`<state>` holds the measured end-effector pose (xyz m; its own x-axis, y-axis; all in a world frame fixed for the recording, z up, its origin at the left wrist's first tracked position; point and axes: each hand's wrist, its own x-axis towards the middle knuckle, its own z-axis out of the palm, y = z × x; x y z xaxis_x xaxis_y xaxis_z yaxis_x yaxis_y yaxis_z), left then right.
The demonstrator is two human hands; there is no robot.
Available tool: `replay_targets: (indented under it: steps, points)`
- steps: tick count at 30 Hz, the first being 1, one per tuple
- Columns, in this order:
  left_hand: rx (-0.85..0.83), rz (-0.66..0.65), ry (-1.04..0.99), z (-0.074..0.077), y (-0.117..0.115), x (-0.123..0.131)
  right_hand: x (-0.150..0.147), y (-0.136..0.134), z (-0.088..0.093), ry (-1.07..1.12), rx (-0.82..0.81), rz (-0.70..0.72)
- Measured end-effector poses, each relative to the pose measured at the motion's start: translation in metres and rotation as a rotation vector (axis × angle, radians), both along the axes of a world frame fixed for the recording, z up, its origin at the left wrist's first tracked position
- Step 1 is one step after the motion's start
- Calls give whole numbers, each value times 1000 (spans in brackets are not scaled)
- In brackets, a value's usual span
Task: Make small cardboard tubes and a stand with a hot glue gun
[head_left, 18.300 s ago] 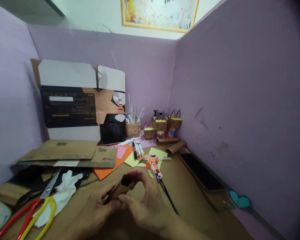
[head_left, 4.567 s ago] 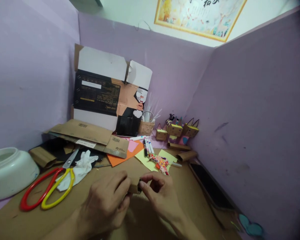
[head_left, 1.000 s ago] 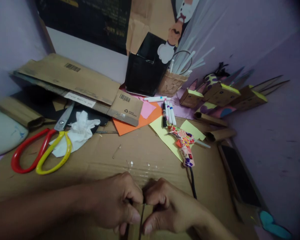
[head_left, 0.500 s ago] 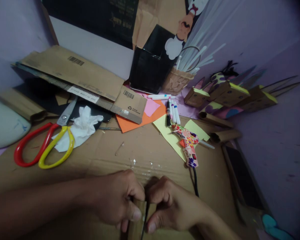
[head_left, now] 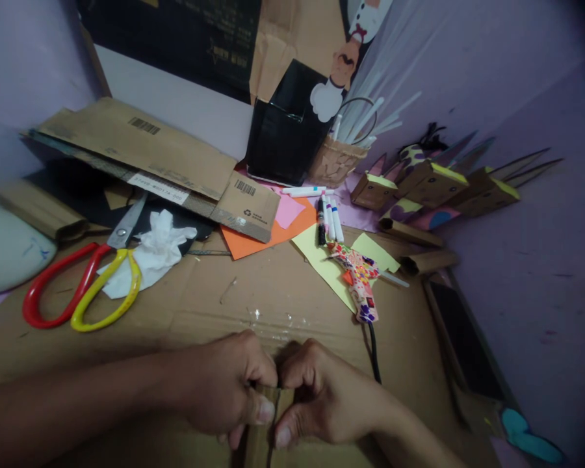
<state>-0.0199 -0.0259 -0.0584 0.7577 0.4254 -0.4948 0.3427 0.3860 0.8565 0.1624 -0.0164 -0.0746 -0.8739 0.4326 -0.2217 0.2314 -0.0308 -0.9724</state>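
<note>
Cardboard strip [head_left: 260, 442] pinched between both thumbs.
Left hand [head_left: 229, 390] and right hand [head_left: 322, 400] have shifted slightly, still gripping it.

Head cam, looks fwd and down, close over hands [head_left: 273, 396]

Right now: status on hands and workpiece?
Left hand and right hand pinch small folded brown cardboard piece. Floral-patterned glue gun lies beyond, apart.
</note>
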Motion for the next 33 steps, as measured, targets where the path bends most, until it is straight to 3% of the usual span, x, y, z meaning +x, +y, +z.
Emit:
replay_targets:
  steps: [14, 19, 25, 29, 33]
  points:
    - [11, -34, 100, 4, 1, 2, -3, -4, 4, -118, -107, -43]
    - [-21, -13, 76, 3, 1, 1, 0, -7, 3, -38, -129, -101]
    - [-18, -27, 28, 4, 4, -6, 3, -14, 4, 7, -473, -231]
    - [3, -73, -2, 6, 6, -11, 3, -15, 0, 60, -591, -355]
    - [-26, -101, 19, 8, 8, -11, 3, -15, -4, 90, -595, -438]
